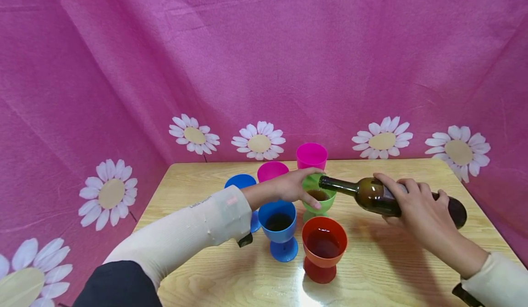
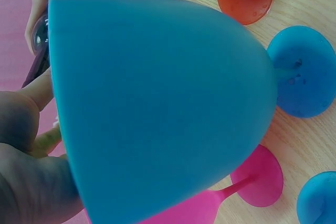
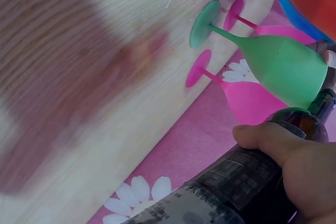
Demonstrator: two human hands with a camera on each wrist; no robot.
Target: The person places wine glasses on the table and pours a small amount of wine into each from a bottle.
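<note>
A green goblet (image 1: 327, 207) with dark liquid in it stands on the table. My left hand (image 1: 294, 187) holds its bowl from the left, thumb and fingers on either side. My right hand (image 1: 422, 213) grips a dark glass wine bottle (image 1: 373, 197) around its body. Tilted almost level, the bottle has its mouth at the green goblet's rim; a stream of liquid cannot be made out. In the left wrist view, a blue goblet (image 2: 157, 103) covers much of the left hand. The right wrist view has the right thumb (image 3: 262, 137) lying across the bottle.
Close in front stand an orange-red goblet (image 1: 324, 262) and a blue goblet (image 1: 282, 236), both with dark liquid. Behind are two pink goblets (image 1: 312, 155) and another blue goblet (image 1: 239, 179), partly hidden by the left arm. A pink flowered cloth (image 1: 330, 68) hangs behind the wooden table (image 1: 379, 270).
</note>
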